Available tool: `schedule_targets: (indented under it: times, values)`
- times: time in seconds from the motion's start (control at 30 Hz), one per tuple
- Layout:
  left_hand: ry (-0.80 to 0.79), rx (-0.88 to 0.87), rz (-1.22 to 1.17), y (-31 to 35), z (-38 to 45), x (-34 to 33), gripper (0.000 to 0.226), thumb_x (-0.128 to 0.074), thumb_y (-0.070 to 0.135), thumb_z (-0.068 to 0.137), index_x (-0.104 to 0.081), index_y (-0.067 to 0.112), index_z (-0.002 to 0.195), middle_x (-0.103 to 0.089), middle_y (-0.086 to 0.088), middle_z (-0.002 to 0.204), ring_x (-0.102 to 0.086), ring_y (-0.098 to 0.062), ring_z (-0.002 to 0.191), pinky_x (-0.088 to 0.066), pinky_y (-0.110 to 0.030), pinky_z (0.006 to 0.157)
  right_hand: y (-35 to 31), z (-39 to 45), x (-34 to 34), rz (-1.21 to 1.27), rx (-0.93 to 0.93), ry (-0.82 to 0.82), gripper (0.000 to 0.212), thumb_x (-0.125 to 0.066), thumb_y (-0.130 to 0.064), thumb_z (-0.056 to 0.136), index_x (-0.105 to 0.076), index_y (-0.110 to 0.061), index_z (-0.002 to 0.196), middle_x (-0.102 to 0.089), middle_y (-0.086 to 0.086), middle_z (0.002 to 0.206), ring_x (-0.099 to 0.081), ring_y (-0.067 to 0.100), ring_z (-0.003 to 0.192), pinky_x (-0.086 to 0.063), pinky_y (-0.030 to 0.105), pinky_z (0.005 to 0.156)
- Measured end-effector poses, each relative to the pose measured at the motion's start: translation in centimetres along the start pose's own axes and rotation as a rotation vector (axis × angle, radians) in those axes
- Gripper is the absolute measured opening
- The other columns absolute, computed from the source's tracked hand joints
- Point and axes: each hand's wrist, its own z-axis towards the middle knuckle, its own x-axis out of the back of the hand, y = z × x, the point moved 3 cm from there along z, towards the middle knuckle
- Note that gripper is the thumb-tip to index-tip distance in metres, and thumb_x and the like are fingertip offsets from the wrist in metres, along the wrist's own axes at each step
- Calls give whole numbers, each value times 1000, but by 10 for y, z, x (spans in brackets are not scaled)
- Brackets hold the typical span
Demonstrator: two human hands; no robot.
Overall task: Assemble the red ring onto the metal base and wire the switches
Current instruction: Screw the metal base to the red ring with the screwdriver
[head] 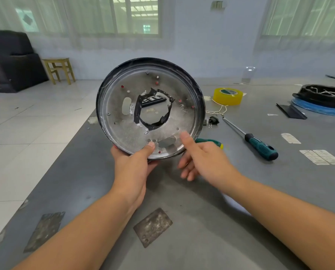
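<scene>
A round metal base (121, 131) with a dark rim is held up on edge over the grey table, its silver inner face toward me. Its centre has a large hole edged with torn black tape, and red shows through several small holes. My left hand (132, 168) grips the bottom rim, thumb on the inner face. My right hand (199, 156) is free, its index finger touching the lower right of the inner face, other fingers loosely curled. No separate red ring or switches are visible.
On the grey table (182, 201) lie a green-handled screwdriver (260, 146), a second green handle (211, 142) behind my right hand, yellow tape (227, 96), a small black plug (213, 120), and a black and blue round part (322, 99) far right. Table's left edge drops to tiled floor.
</scene>
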Motion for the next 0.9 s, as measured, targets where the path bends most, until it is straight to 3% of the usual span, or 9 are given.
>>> schedule_targets:
  times: [0.1,0.17,0.23,0.3,0.4,0.5,0.6,0.9]
  values:
    - [23,3,-20,4,8,5,56,-78,0,90,-47,25,130,-71,-2,124,-77,-14,102,-66,-39,78,-3,18,42,-148,149,261,59,-52,-66,94,-69,-17,67,-69,5,58,-59,11,45,-47,21,49]
    - [34,4,-21,6,12,7,58,-77,1,91,-45,24,133,-70,-1,126,-77,-13,100,-66,-38,78,5,35,72,-185,142,428,39,-57,-50,98,-69,-20,76,-71,1,66,-63,8,55,-54,27,60]
    - [43,-3,-19,7,15,9,60,-76,0,91,-43,23,136,-69,-1,126,-78,-12,98,-66,-36,76,21,52,93,-216,56,493,18,-61,-37,99,-68,-24,89,-74,-2,79,-70,10,72,-58,33,72]
    - [49,-4,-18,8,17,9,62,-75,-1,92,-41,22,138,-68,-2,127,-77,-15,100,-66,-37,77,38,70,103,-270,-35,476,7,-63,-28,97,-68,-23,97,-75,1,91,-71,11,77,-58,34,75]
    - [39,-5,-26,6,21,10,61,-74,-3,92,-41,21,137,-69,-4,127,-77,-19,104,-67,-40,77,50,95,107,-448,-58,438,11,-64,-24,96,-70,-23,105,-73,0,101,-64,10,63,-55,32,73]
    - [27,-7,-30,4,24,12,58,-75,-4,91,-43,22,133,-71,-5,126,-77,-20,104,-66,-41,77,48,118,108,-549,-38,416,18,-65,-25,97,-71,-23,114,-71,1,107,-62,17,91,-50,30,84]
    - [11,1,-29,2,28,14,58,-75,-4,91,-44,21,133,-71,-7,128,-77,-22,105,-66,-45,81,47,135,108,-582,-49,423,20,-68,-27,96,-73,-23,115,-71,1,106,-63,21,105,-49,33,91]
    - [-21,9,-11,0,29,14,56,-76,-3,91,-46,21,132,-71,-10,129,-76,-25,108,-66,-37,73,52,155,109,-656,-41,477,11,-70,-24,94,-77,-26,103,-74,2,105,-65,24,104,-52,33,89]
